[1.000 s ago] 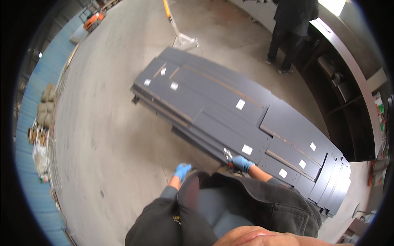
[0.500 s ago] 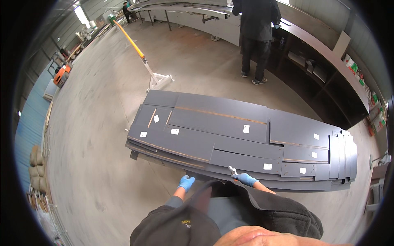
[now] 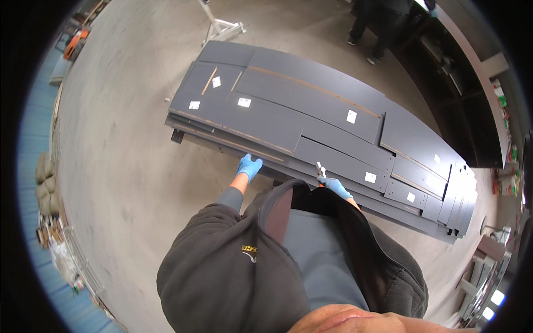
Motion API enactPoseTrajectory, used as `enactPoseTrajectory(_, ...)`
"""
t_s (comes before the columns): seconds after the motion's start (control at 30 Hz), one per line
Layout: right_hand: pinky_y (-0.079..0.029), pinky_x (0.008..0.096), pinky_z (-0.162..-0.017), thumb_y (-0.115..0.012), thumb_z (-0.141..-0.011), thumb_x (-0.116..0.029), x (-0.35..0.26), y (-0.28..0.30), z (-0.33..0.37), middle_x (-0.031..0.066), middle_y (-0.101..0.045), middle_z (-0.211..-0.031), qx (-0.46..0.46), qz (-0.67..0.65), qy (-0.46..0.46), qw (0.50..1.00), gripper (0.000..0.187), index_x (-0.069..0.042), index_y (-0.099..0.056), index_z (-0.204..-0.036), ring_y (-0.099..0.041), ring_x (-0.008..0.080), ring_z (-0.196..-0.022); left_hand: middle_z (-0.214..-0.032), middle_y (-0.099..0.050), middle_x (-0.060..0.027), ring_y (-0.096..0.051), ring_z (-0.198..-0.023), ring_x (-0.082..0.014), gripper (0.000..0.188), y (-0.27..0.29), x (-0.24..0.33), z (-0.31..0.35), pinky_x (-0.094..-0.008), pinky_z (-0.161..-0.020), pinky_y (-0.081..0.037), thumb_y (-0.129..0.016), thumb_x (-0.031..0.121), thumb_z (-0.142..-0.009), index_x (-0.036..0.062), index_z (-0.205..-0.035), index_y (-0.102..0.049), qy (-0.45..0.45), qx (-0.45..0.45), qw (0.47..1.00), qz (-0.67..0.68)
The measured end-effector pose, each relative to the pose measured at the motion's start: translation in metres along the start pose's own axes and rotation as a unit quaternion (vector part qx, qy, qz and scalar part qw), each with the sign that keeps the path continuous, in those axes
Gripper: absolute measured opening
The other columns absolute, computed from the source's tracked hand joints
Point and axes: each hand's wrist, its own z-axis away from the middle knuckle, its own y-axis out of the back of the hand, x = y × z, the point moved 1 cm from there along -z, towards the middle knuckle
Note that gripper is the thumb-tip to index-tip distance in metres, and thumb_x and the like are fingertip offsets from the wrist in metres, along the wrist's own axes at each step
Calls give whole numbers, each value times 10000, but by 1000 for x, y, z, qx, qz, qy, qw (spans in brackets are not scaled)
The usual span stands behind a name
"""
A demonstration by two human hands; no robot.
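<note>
A long stack of dark grey panels (image 3: 222,123) lies before me, several with white labels on top and some with bare wood-coloured strips. My right hand (image 3: 335,187), in a blue glove, is closed around the handle of a hammer (image 3: 320,168); its pale metal head sticks up over the near panels. At the stack's near edge is my left hand (image 3: 249,166), also gloved in blue. Its fingers are curled in beside the panel edge, and whatever they may hold is hidden.
Beyond the stack, a person (image 3: 383,28) in dark clothes stands beside a long dark cabinet (image 3: 461,105). A white metal stand (image 3: 225,29) is on the floor at the far left. Stuffed sacks (image 3: 48,183) lie at the left, and an orange machine (image 3: 73,45) stands farther back.
The view has tipped down and turned, so the panel stack sits higher and more slanted. My left hand has come closer to the panel edge. The hammer stays in my right hand.
</note>
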Motion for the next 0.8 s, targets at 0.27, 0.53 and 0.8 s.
enactPoseTrajectory(0.27,-469,343,-729,-744,-939,-466,-42,3,4,39,-658,-836,-18,-45,-141,989,465,-4,-725,-890,-553,151,-764,-1736,-244,-242,-160,-1628,-414,918,50,34,-3,-543,-1307,-146,-648,573,-921,112,-1660,-361,-9,127,983,-132)
enactPoseTrajectory(0.53,-510,377,-770,-717,-909,-498,-50,-43,-49,78,-707,-836,48,30,-221,974,497,-2,-744,-911,-622,190,-783,-1741,-229,-249,-123,-1634,-422,899,154,53,-154,-571,-1313,-86,-583,613,-964,92,-1660,-350,-117,204,937,-257)
enactPoseTrajectory(0.8,-544,370,-829,-710,-962,-549,-95,-144,-113,114,-774,-964,24,-54,-224,973,562,-27,-766,-1160,-699,159,-920,-1758,-170,-250,-104,-1641,-399,1010,221,95,-326,-567,-1314,-68,-521,675,-984,-7,-1673,-239,-126,113,939,-301)
